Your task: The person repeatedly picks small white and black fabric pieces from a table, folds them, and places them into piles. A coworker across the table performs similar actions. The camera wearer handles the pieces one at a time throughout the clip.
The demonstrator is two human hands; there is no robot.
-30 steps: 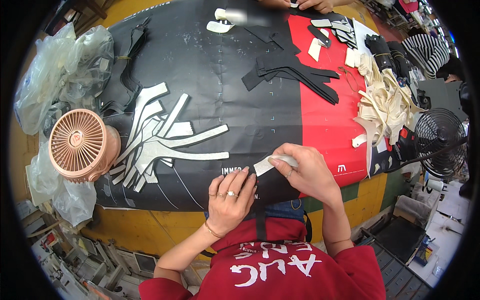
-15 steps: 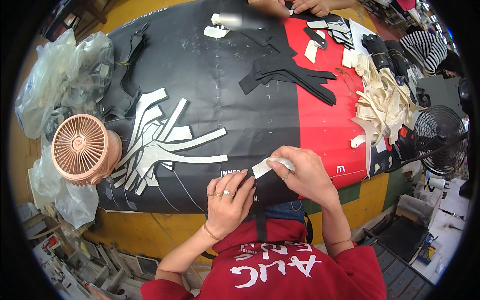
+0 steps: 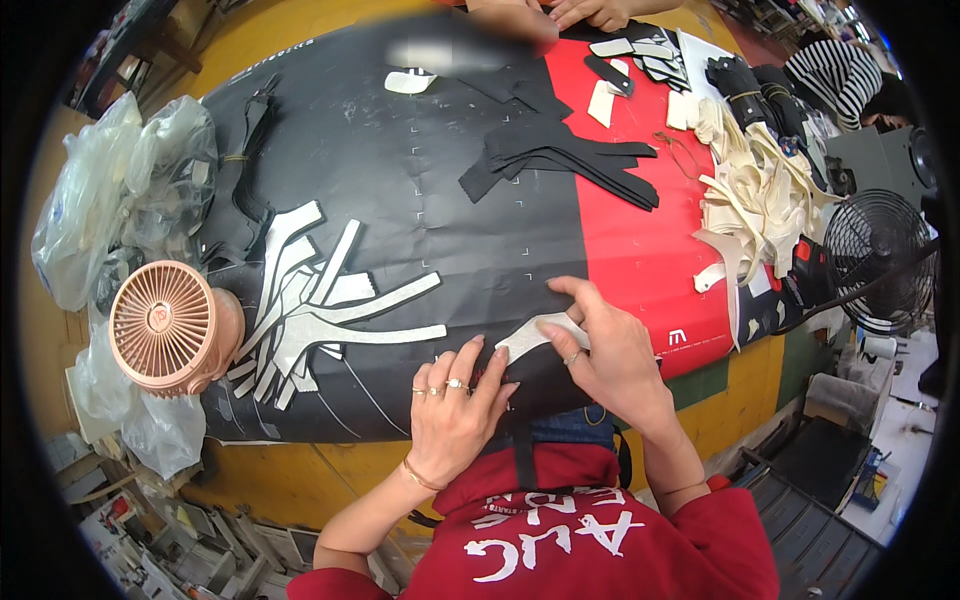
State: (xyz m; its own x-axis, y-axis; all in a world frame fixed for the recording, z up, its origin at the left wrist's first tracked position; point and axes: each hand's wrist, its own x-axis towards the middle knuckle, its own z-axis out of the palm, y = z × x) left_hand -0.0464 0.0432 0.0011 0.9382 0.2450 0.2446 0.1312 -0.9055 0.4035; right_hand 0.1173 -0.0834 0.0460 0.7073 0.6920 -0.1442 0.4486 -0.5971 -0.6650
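In front of me, a short white fabric piece (image 3: 525,336) lies at the near edge of the dark mat. The thumb of my right hand (image 3: 620,365) rests on it, while the index finger stretches out beyond its far side, apart from the thumb. My left hand (image 3: 450,410), wearing rings, has its fingers extended, with the index fingertip at the piece's left end. To the left lies a fanned pile of white, dark-edged fabric strips (image 3: 300,320). Farther off is a stack of black fabric strips (image 3: 560,160). The piece's right end is partly hidden by my right hand.
A pink desk fan (image 3: 165,325) and clear plastic bags (image 3: 110,205) stand left. Cream fabric strips (image 3: 765,205) heap up at right, near a black fan (image 3: 880,255). Another person's hands (image 3: 590,12) work at the far edge, beside white and black pieces (image 3: 650,55).
My right index finger has lifted away from the white piece and straightened, leaving the thumb on it. My left hand stays at the left end. The whole view has shifted slightly.
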